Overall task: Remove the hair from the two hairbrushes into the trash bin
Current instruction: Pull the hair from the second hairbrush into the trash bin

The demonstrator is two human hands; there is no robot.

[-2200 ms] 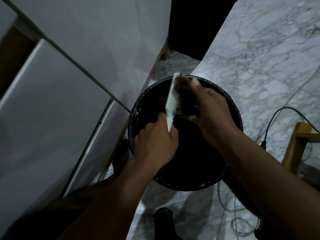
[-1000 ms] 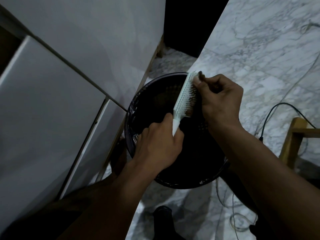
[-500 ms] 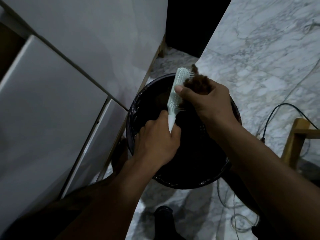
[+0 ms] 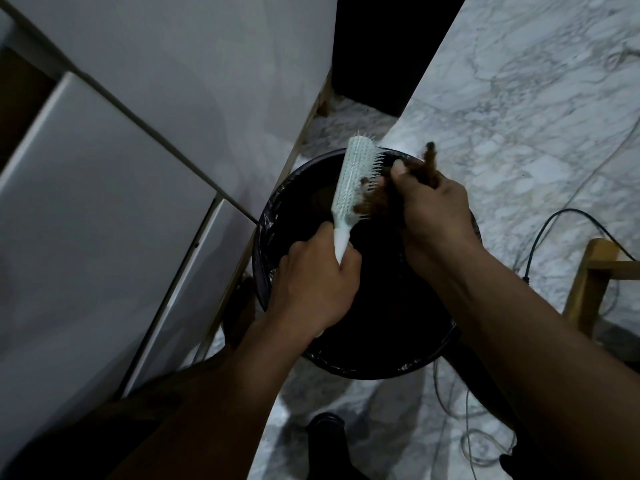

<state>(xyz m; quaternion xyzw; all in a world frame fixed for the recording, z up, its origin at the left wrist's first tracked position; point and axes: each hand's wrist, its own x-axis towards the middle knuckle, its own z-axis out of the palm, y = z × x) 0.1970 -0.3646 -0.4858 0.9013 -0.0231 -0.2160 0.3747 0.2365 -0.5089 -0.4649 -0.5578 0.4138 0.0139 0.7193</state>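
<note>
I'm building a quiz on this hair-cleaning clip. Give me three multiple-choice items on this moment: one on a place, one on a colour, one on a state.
1. Where is the hairbrush held?
A. over the trash bin
B. flat on the floor
C. inside a drawer

2. What colour is the hairbrush?
A. red
B. pale, whitish
C. black

3. What is the right hand doing?
A. resting open on the floor
B. gripping the brush handle
C. pinching a clump of brown hair at the bristles

Answers:
1 A, the bin's dark opening lies right under the brush.
2 B, it looks light against the dark bin.
3 C, its fingers close on hair, while the left hand grips the handle.
</note>
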